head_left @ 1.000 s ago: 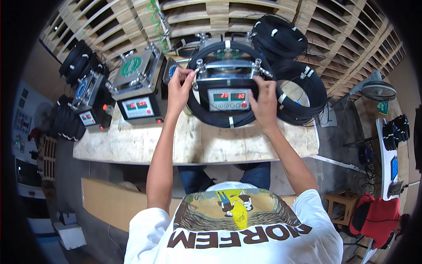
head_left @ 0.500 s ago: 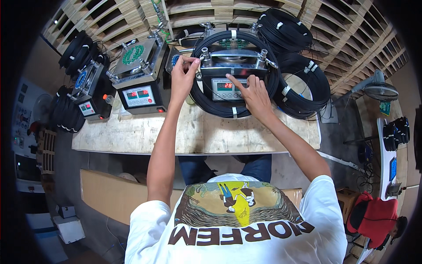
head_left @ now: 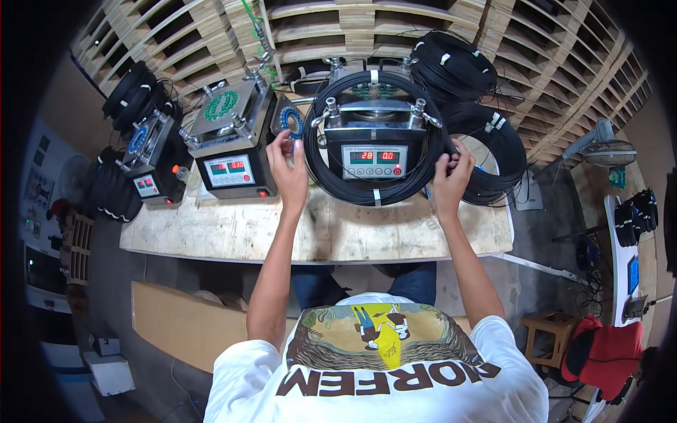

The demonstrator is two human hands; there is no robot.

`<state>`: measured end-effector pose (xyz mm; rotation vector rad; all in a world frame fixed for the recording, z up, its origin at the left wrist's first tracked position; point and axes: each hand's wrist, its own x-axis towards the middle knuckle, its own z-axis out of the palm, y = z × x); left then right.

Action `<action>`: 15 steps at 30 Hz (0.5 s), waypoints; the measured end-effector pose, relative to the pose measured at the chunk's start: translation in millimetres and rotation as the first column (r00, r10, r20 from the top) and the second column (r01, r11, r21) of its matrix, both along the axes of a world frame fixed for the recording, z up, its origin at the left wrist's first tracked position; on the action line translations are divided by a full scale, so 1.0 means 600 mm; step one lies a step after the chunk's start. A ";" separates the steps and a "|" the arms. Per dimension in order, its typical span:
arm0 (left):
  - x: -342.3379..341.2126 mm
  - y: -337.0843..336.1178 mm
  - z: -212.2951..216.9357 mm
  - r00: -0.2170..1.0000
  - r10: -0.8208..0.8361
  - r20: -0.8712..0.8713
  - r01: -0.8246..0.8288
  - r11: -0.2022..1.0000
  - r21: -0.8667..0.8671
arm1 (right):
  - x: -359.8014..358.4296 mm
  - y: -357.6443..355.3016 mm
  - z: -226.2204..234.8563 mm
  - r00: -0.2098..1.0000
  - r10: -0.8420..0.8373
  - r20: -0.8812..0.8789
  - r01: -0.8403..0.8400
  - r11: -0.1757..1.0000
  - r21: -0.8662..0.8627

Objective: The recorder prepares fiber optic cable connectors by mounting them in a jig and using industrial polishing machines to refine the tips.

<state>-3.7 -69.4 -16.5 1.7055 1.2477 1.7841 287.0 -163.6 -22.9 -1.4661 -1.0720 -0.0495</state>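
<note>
A large coil of black cable (head_left: 376, 194), bound with white ties, hangs around the front of a boxy machine with a lit control panel (head_left: 374, 162). At the coil's right edge, my right hand (head_left: 451, 180) has its fingers curled on the cable. My left hand (head_left: 288, 173) is beside the coil's left edge, thumb and fingers drawn together below a ring of blue pieces (head_left: 291, 123) on a dark plate. What lies between those left fingertips is too small to make out. Metal posts and a crossbar (head_left: 374, 107) show inside the coil.
Two similar machines stand to the left, one with a green ring (head_left: 221, 105) and one with a blue ring (head_left: 138, 139). More black cable coils (head_left: 455, 67) are stacked back right. A small orange-capped bottle (head_left: 180, 172) stands between the left machines. A fan (head_left: 610, 151) is at the right.
My right hand has left the control panel and moved right to the coil's edge. My left hand has moved down, closer to the blue ring. The panel's right-hand display is now visible.
</note>
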 end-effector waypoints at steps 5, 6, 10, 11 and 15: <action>0.024 0.021 -0.010 0.997 -0.081 0.012 0.081 0.995 -0.063 | 0.040 0.058 -0.013 0.973 0.169 -0.159 -0.158 0.984 0.078; 0.024 0.034 -0.008 0.997 -0.082 0.012 0.083 0.995 -0.055 | 0.046 0.074 -0.013 0.973 0.169 -0.157 -0.157 0.984 0.085; 0.021 0.076 0.008 0.996 -0.080 0.031 0.081 0.996 -0.036 | 0.054 0.113 0.000 0.873 0.294 -0.389 -0.303 0.952 0.040; 0.024 0.076 0.011 0.988 -0.152 0.038 0.154 0.984 -0.088 | 0.058 0.122 -0.009 0.845 0.316 -0.432 -0.325 0.944 0.055; 0.042 0.081 0.007 0.951 -0.272 0.148 0.297 0.935 -0.192 | 0.054 0.123 -0.018 0.800 0.276 -0.534 -0.299 0.953 0.045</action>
